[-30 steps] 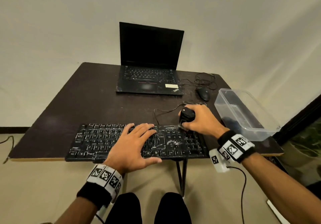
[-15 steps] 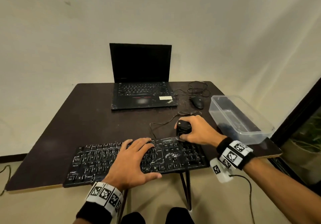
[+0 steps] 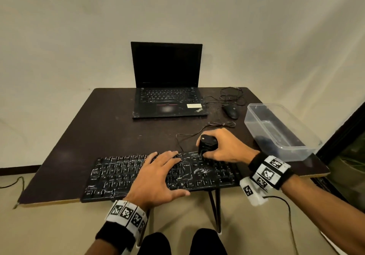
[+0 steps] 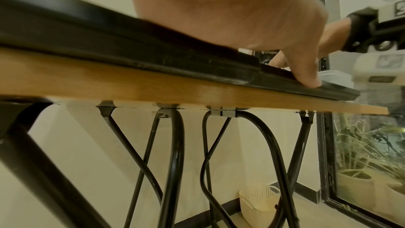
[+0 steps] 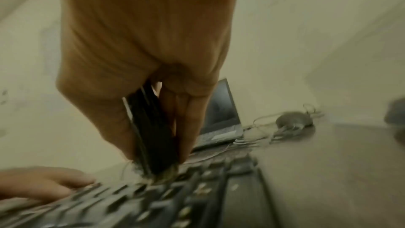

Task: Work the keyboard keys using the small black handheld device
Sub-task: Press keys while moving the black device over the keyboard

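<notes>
1. Two hands at work: I see my right hand (image 3: 227,146) curled around the small black handheld device (image 3: 207,145), its lower end pressed on the keyboard's (image 3: 138,175) far-right keys.
2. My left hand (image 3: 156,177) lies flat, fingers (image 3: 167,157) straight and spread across the middle keys, thumb at the near edge.
3. Behind, on the dark table (image 3: 98,132), the open laptop (image 3: 167,88) reads "ThinkPad"; a mouse (image 3: 230,111) and clear plastic tub (image 3: 276,130) sit right.

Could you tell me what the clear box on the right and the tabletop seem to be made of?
The clear box looks like glossy translucent plastic: the table shows through its walls. The tabletop seems to be board with a dark matte face; its front edge shows bare light wood.
</notes>
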The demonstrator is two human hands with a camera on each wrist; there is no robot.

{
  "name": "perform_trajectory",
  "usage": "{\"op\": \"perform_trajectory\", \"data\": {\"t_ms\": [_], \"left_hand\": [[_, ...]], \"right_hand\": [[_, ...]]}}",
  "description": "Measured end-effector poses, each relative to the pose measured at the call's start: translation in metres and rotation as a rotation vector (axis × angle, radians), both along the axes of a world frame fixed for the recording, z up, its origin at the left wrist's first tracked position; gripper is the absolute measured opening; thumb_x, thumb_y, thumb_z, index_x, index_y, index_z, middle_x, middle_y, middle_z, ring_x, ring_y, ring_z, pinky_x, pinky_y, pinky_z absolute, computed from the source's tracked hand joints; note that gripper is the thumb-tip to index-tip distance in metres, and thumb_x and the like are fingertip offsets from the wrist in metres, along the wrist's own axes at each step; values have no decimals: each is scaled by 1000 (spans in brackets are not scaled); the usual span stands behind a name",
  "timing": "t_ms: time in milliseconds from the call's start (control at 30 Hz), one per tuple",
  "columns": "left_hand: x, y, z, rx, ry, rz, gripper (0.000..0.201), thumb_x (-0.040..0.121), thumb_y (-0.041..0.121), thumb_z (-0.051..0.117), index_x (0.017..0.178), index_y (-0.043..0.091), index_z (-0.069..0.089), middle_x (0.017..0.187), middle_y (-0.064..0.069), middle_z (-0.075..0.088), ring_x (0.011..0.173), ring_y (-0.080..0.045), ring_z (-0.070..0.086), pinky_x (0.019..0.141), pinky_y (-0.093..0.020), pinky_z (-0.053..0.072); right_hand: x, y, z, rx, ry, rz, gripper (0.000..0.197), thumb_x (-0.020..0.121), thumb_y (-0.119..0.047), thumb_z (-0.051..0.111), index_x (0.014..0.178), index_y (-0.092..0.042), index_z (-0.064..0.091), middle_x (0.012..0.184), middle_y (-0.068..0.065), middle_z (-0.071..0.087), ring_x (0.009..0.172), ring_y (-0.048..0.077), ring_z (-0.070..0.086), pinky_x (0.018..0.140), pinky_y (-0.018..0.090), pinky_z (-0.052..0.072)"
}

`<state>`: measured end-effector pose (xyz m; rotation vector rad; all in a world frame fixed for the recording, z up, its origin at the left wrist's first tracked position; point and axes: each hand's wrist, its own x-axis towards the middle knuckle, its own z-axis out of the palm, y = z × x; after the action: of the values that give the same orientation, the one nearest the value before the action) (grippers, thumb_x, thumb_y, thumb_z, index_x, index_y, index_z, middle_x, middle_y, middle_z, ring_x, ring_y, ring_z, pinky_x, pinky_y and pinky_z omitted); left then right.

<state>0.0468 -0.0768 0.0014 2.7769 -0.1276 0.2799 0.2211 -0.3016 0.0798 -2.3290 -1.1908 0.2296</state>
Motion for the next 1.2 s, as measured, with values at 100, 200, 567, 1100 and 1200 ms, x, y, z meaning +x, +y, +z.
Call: {"op": "perform_trajectory", "data": {"t_ms": [100, 200, 567, 1100, 1200], "left_hand": [[-2, -1, -2, 4, -16, -3, 112, 69, 100, 53, 156, 30, 48, 167, 16, 35, 157, -5, 28, 133, -38, 2], [-1, 0, 0, 21, 18, 3, 111, 69, 99, 51, 158, 33, 42, 169, 18, 28, 158, -2, 21, 133, -39, 1], [-10, 23, -4, 82, 19, 63, 132, 63, 112, 33, 164, 28, 36, 171, 7, 29, 158, -12, 25, 133, -45, 2], [-12, 23, -9, 136, -22, 72, 131, 67, 110, 30, 159, 18, 45, 164, 0, 44, 153, -20, 37, 131, -50, 15], [-13, 22, -7, 146, -12, 77, 131, 65, 110, 31, 160, 20, 43, 165, 1, 42, 155, -18, 35, 131, -49, 14]], "right_hand": [[9, -1, 5, 6, -31, -87, 26, 75, -13, 86, 98, -24, 78, 91, -8, 78, 81, 5, 73, 79, 34, 60], [4, 0, 4, -10, 40, -5, 29, 78, -10, 87, 102, -24, 79, 95, -10, 79, 85, 5, 74, 80, 26, 60], [6, -3, 1, 2, 4, -35, 29, 76, -14, 89, 99, -27, 78, 95, -10, 79, 88, 6, 75, 86, 37, 62], [2, 25, 0, 10, 5, 8, 28, 79, -11, 86, 101, -24, 79, 91, -15, 78, 83, 0, 73, 78, 23, 57], [8, 24, 6, -2, -12, -10, 29, 77, -11, 86, 101, -26, 79, 90, -16, 77, 83, -1, 73, 78, 23, 55]]}}
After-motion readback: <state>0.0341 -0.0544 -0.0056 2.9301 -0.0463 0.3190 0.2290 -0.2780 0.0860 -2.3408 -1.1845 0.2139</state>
